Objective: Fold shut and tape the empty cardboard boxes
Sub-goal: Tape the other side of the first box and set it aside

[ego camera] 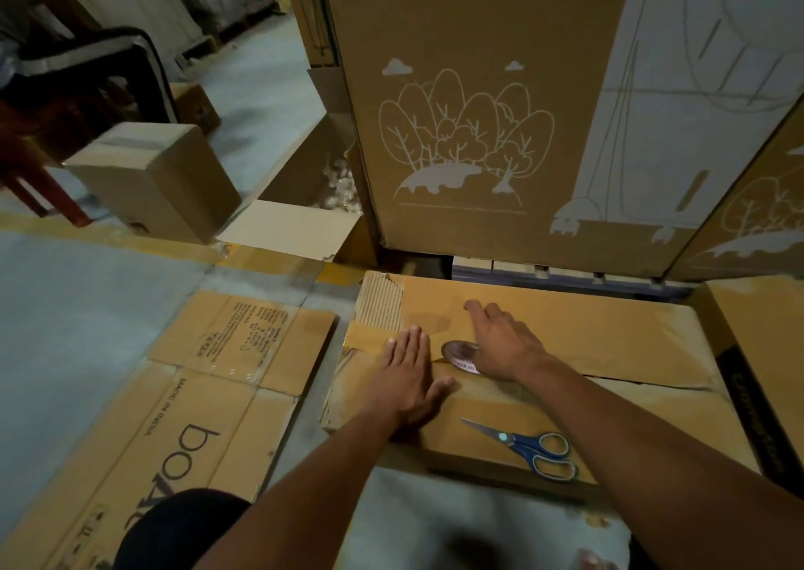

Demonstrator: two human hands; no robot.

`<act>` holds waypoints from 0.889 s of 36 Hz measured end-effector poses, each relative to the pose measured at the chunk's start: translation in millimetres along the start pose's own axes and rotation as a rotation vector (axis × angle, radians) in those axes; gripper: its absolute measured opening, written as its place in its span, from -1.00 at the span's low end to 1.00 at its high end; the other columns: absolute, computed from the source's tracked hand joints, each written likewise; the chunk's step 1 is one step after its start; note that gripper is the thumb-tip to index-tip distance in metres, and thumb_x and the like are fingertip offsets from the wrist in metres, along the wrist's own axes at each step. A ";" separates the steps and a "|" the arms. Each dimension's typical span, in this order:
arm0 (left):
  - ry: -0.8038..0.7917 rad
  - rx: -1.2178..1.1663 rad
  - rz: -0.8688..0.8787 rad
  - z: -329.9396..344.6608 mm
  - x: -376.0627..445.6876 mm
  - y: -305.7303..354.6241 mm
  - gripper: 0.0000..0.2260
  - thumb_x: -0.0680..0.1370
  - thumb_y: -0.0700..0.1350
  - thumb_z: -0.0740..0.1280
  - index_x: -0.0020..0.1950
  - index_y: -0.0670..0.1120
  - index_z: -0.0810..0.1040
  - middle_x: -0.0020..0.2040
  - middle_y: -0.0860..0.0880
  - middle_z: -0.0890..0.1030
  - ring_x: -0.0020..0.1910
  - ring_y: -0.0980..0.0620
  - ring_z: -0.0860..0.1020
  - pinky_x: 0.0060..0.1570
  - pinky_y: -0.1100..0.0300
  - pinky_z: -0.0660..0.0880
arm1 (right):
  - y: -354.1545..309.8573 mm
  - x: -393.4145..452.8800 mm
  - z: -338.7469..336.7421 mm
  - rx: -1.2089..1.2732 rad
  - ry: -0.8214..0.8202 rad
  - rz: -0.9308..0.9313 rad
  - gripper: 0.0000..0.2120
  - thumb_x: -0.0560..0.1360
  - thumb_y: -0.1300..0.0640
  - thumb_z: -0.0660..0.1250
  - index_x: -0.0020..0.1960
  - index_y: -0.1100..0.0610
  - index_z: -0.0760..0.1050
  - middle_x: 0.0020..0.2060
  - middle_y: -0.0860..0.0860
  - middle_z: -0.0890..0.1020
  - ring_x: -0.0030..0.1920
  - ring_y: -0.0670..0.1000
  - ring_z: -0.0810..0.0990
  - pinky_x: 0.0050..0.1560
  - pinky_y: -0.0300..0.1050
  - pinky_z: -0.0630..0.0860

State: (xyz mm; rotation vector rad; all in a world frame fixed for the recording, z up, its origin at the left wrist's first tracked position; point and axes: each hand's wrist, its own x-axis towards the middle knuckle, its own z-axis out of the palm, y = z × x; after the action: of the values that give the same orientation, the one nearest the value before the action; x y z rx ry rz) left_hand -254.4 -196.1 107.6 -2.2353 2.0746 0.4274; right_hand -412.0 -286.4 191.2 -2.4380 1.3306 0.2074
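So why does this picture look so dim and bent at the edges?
Head view: dim indoor light, with the top left corner nearly black; the wide lens bows the tall printed box; the scissors look sharp, while the dark knee at the bottom blurs.

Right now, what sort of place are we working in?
Likely a warehouse or packing area: tall printed cartons stacked ahead, flattened boxes on a concrete floor, more stock stacked at the back.

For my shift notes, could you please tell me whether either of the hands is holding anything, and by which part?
Nothing is gripped. The left hand presses flat on the box flap; the right hand rests over the tape roll, fingers extended.
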 end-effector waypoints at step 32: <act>0.061 -0.047 0.027 1.3 12.7 51.5 -0.19 0.53 0.41 -0.21 0.56 -0.13 -0.31 0.56 -0.11 -0.31 0.53 -0.05 -0.33 0.52 -0.06 -0.25 | 182.4 -99.7 -6.2 0.312 -0.044 0.803 -0.05 0.44 -0.39 0.25 0.56 0.08 -0.11 0.52 0.24 0.03 0.45 0.35 0.20 0.33 0.20 0.32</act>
State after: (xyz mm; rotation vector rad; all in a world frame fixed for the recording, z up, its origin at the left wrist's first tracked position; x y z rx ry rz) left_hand -304.6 -212.9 110.6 -2.2766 2.1483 0.4196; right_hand -619.3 -300.9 183.0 -1.5375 2.0707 0.2226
